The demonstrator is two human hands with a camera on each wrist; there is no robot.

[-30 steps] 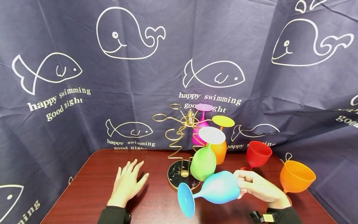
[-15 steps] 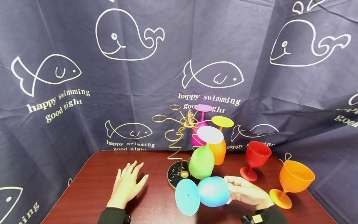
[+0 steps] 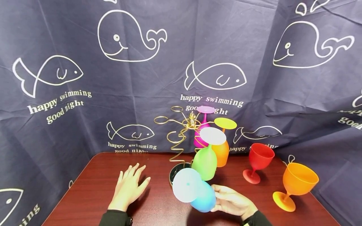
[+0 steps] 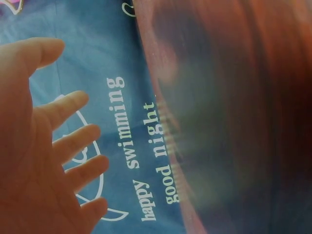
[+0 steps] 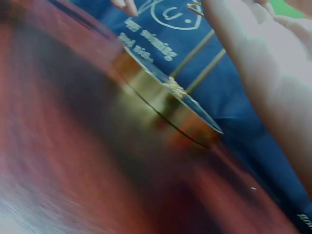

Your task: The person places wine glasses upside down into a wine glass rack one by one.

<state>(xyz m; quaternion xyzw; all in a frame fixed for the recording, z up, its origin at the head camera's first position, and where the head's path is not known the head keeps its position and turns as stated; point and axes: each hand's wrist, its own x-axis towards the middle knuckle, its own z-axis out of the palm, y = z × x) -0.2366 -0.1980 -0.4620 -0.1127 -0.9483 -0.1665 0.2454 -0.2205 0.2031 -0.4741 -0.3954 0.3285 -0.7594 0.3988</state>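
My right hand (image 3: 232,201) grips a blue goblet (image 3: 204,199) by its bowl, above the table. The goblet's pale round foot (image 3: 187,185) tilts up and left, facing the head view and covering part of the rack's base. Just behind it, a green goblet (image 3: 205,163) hangs upside down on a gold wire rack (image 3: 176,150). Left of the rack, my left hand (image 3: 129,187) is spread over the table, palm down and holding nothing; its separate fingers (image 4: 78,146) show in the left wrist view. In the right wrist view, the right hand (image 5: 278,73) hides what it holds.
An orange goblet (image 3: 222,153) and a magenta goblet (image 3: 199,138) also hang inverted on the rack. Bare rings (image 3: 161,120) stick out on its left. A red goblet (image 3: 260,158) and another orange goblet (image 3: 299,179) stand upright at the right. Printed dark cloth (image 3: 158,81) surrounds the table.
My right hand has carried the blue goblet left, towards the rack's front. Its foot has risen and turned to face the camera. The left hand has stayed in place.
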